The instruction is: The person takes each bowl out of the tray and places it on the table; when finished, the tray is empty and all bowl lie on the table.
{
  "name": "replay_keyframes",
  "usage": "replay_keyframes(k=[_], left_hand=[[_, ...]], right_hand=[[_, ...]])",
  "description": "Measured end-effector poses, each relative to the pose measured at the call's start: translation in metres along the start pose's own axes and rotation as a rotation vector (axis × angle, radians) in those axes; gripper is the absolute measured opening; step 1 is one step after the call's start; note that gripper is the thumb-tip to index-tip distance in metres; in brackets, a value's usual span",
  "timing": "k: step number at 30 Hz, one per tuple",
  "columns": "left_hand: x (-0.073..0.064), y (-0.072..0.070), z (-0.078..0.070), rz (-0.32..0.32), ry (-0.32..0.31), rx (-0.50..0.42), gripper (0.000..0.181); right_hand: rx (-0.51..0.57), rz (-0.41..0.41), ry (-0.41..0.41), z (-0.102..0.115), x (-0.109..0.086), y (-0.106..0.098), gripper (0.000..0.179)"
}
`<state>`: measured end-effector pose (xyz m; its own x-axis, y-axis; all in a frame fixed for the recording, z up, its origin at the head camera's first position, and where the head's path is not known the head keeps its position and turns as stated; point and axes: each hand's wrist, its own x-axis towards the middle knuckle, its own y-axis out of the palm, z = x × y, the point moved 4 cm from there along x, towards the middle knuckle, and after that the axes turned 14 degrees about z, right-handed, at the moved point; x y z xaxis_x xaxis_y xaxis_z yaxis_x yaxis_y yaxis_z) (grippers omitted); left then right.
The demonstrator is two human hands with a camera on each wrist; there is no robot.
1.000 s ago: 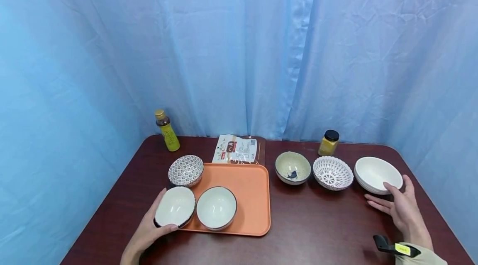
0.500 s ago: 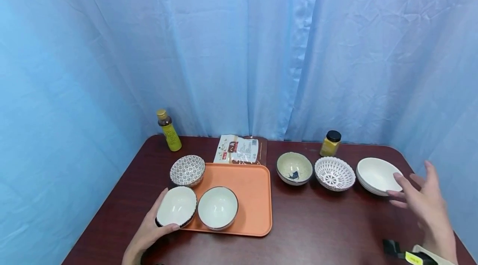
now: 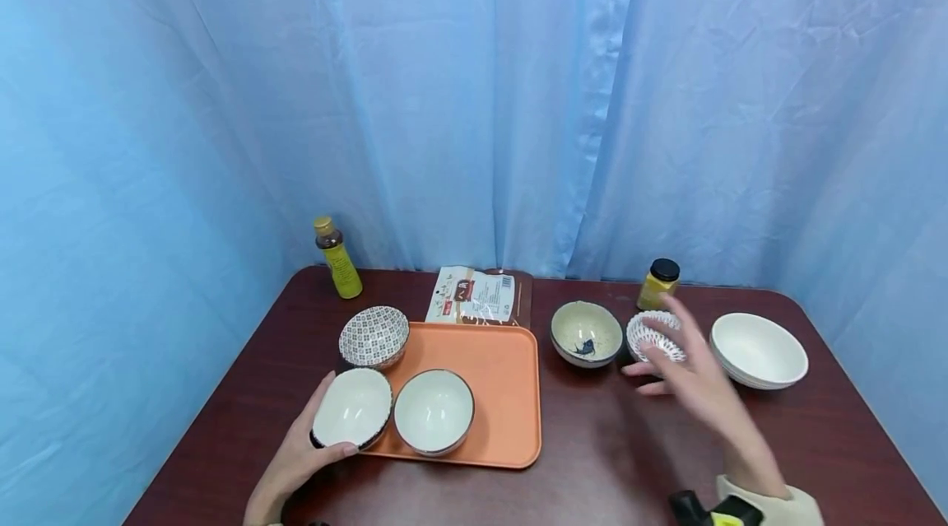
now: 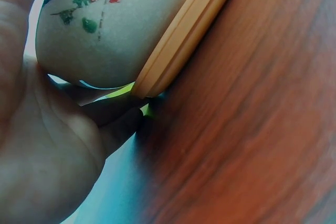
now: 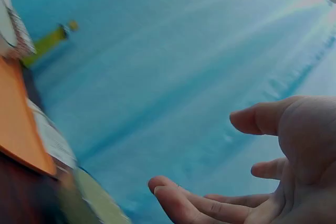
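My left hand (image 3: 296, 448) holds a white-lined bowl (image 3: 351, 408) by its side at the tray's left front corner, thumb in front and fingers behind. Red and green flowers decorate the outside of this bowl (image 4: 113, 30) in the left wrist view. Close beside it on the orange tray (image 3: 504, 394) stands another white-lined bowl (image 3: 434, 412) with a dark rim. My right hand (image 3: 696, 382), fingers spread and holding nothing, overlaps a white bowl with a grey leaf-like pattern (image 3: 643, 332) in the head view. In its wrist view the right hand (image 5: 252, 177) has nothing between thumb and fingers.
Behind the held bowl is a patterned bowl (image 3: 374, 337) at the tray's back left corner. A bowl with a blue fish (image 3: 585, 332) and stacked white bowls (image 3: 759, 349) stand to the right. A bottle (image 3: 339, 258), a packet (image 3: 474, 295) and a jar (image 3: 657, 285) line the back.
My right hand has left the stacked white bowls, pulled back, then swung left to the leaf-patterned bowl. The left hand stays on its bowl.
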<state>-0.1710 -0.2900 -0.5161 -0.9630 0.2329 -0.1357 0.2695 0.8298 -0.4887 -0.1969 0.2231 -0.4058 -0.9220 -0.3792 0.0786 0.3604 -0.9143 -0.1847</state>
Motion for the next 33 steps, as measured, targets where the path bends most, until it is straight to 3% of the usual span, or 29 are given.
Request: replay_keyframes(k=[5, 15, 24, 33], left_hand=[[0.001, 0.001, 0.003, 0.002, 0.023, 0.001, 0.112], [0.002, 0.001, 0.002, -0.003, 0.005, 0.0, 0.113], [0.001, 0.0, -0.002, -0.003, 0.016, 0.012, 0.111], [0.0, 0.0, -0.002, -0.008, 0.019, 0.012, 0.111]], right_hand=[[0.013, 0.128, 0.068, -0.015, 0.026, 0.058, 0.074], [0.24, 0.356, 0.199, -0.065, 0.059, 0.143, 0.075], [0.372, 0.465, 0.227, -0.083, 0.066, 0.188, 0.077], [0.407, 0.503, 0.182, -0.091, 0.074, 0.211, 0.078]])
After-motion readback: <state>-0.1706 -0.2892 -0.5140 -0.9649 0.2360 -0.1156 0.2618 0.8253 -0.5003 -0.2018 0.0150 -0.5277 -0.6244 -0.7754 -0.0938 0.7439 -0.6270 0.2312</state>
